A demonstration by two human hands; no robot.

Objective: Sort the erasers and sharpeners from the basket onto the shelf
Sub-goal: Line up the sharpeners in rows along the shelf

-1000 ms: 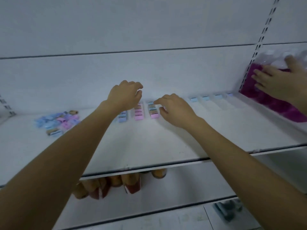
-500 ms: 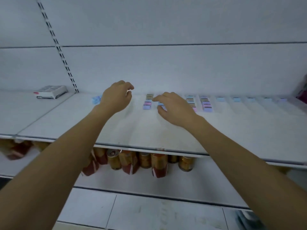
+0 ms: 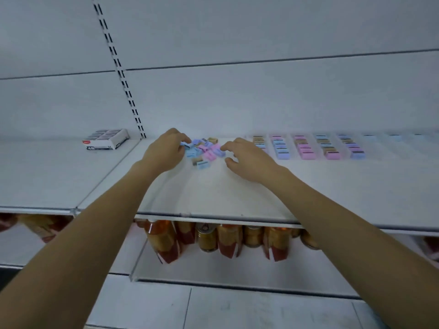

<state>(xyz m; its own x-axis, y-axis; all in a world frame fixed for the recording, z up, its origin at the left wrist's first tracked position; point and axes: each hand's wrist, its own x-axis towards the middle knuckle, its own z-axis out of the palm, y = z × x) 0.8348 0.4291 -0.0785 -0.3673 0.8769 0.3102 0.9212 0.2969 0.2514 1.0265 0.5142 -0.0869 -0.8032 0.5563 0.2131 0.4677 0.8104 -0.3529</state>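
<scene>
Take 1 piece at a time from the loose pile (image 3: 204,150) of small blue, pink and tan sharpeners and erasers, which lies on the shelf (image 3: 213,193) between your 2 hands. Pinching each by its long sides should keep the neighbours from scattering. Then, I judge, it goes right to the sorted rows (image 3: 306,148), set at the end of the row of its own kind. Your left hand (image 3: 166,154) reaches in palm down, fingers curled over the pile's left edge; whether they already hold a blue piece cannot be told. Your right hand (image 3: 249,160) lies low over the shelf, palm down, fingers loosely spread and holding nothing, the index tip just beside a pink piece (image 3: 219,151) at the pile's right edge. Both forearms stretch forward over the shelf's front lip. The basket is out of view.
</scene>
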